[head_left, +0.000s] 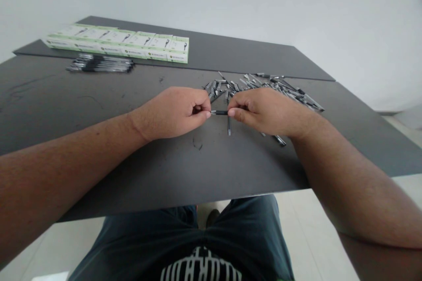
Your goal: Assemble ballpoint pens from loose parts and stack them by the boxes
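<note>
I have a thin black pen part (219,113) pinched between my two hands, its long axis running straight across from my left hand (171,112) to my right hand (267,112), each closed on one end. Both hands are equally near it. Just beyond my right hand lies a heap of loose pen pieces (263,88); a single piece (228,131) lies just below the gap. Toward me the dark table (165,171) is bare up to its near edge

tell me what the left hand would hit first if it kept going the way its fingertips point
Probably the right hand: the left hand points rightward along the small dark pen part pinched between both.
</note>
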Available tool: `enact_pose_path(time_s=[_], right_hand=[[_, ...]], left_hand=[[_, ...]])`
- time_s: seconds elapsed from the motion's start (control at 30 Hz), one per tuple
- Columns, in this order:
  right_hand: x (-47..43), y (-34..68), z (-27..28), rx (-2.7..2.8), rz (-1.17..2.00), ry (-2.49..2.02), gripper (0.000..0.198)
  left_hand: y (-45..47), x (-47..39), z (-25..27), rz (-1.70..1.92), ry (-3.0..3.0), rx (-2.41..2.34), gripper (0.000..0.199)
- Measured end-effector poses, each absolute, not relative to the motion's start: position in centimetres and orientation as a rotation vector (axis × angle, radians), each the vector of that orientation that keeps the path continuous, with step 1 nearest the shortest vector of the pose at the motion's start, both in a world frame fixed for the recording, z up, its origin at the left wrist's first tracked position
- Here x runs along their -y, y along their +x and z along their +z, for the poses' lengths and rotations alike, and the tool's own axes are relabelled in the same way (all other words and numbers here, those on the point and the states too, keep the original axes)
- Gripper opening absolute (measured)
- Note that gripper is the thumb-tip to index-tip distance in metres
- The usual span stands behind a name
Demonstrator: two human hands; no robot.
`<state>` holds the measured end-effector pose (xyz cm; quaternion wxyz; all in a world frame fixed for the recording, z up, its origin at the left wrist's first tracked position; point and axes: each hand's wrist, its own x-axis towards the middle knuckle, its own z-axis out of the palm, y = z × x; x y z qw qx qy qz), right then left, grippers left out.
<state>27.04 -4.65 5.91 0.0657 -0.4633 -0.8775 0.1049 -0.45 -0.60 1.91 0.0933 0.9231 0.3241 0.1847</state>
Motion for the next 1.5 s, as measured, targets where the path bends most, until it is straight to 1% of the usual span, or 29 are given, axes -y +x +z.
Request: enact_pose_path(time_s=[0.1, 0.23, 0.37, 0.47, 0.63, 0.77, 0.93, 1.17, 1.27, 1.4, 1.5], right_hand=[[4.6, 27.0, 5.9, 2.624, 0.337, -1.423, 0.021], [4.7, 27.1, 5.9, 2.659, 0.328, -1.391, 0.025], [4.8, 27.0, 6.0, 2.617, 0.343, -1.419, 0.016], [4.8, 26.9, 6.1, 2.655, 0.322, -1.41, 0.021], [4.8, 26.9, 6.0, 2.624, 0.35, -1.427, 0.019], [4.7, 27.0, 5.9, 2.675, 0.315, -1.397, 0.025], [4.6, 27.0, 5.8, 2.665, 0.287, -1.365, 0.028], [4.2, 27.3, 5.5, 2.508, 0.135, -1.438, 0.032], [4.1, 27.3, 5.4, 2.437, 0.108, -1.474, 0.033], [4.2, 27.3, 5.4, 2.401, 0.108, -1.501, 0.032], [4.2, 27.2, 5.4, 2.398, 0.113, -1.512, 0.03]], left_hand=[[-0.4, 0.6, 1.9, 0.54, 2.741, -0.962, 0.024], [-0.5, 0.7, 1.9, 0.54, 2.743, -0.967, 0.025], [-0.5, 0.7, 2.0, 0.546, 2.741, -0.959, 0.025], [-0.5, 0.6, 2.0, 0.536, 2.741, -0.955, 0.024], [-0.6, 0.5, 1.9, 0.532, 2.742, -0.961, 0.024], [-0.5, 0.6, 1.9, 0.527, 2.731, -0.974, 0.024], [-0.7, 0.7, 2.5, 0.574, 2.681, -0.972, 0.025], [-2.1, -1.3, 2.5, 0.728, 2.638, -1.229, 0.026], [-2.4, -2.5, 1.5, 0.672, 2.689, -1.203, 0.032], [-2.2, -3.1, 0.3, 0.569, 2.854, -0.967, 0.047], [-1.9, -3.1, -0.1, 0.464, 2.93, -0.872, 0.053]])
